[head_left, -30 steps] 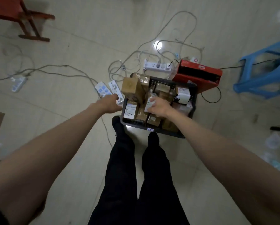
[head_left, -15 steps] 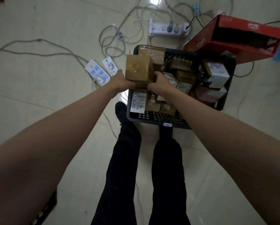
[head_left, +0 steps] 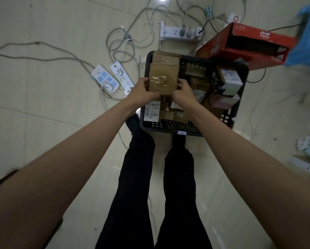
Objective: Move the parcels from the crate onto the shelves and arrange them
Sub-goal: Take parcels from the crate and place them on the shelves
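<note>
Firmly, my left hand [head_left: 143,92] and right hand [head_left: 184,90] clasped the taped brown parcel [head_left: 163,79] by opposite sides above the crate [head_left: 168,127]'s left edge; it seemed stiff, light, with slippery tape.

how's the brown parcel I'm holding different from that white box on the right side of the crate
The brown parcel is tan cardboard under clear tape; the white box is white with a dark printed side. The brown parcel is held by your left hand and right hand; the white box rests untouched in the crate. Both are box-shaped.
</note>
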`<state>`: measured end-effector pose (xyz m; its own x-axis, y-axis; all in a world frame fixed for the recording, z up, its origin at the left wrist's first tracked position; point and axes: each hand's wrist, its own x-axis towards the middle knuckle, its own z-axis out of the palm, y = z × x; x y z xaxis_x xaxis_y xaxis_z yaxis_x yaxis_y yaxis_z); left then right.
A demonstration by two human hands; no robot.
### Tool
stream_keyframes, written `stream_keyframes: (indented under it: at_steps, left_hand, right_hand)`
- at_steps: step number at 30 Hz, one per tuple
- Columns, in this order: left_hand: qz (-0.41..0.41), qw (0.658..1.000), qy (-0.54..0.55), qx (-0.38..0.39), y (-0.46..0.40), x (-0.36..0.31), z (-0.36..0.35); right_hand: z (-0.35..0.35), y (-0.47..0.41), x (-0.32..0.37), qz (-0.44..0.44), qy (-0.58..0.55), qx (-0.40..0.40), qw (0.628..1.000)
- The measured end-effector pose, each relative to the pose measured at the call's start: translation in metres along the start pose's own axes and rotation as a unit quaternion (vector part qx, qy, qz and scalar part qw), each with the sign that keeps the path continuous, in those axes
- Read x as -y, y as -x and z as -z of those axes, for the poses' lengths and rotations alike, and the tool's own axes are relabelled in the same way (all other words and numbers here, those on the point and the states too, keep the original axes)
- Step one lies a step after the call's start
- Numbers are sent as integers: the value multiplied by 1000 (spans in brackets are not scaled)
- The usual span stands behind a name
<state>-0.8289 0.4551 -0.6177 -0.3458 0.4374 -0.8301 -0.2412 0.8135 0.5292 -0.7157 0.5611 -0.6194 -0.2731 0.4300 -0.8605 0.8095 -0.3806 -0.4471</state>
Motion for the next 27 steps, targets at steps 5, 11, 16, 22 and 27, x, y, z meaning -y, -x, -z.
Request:
stream_keyframes:
  at_steps: [5,11,16,22,27]
  left_hand:
    - [-39,999,8,-19,58,-14,-4]
    - [-90,995,11,-39,133,-9,-17]
    - [-168,985,10,-31,183,-12,-39]
    - [-197,980,12,-28,224,-34,-71]
    - [-114,992,49,9,255,-75,-101]
  right_hand:
    - [28,72,8,-44,-186,8,981]
    - [52,124,-32,-110,-343,78,930]
    - [67,157,-66,-126,-384,145,903]
    - [106,200,-93,-63,-441,168,879]
    - [143,238,-99,0,-433,112,895]
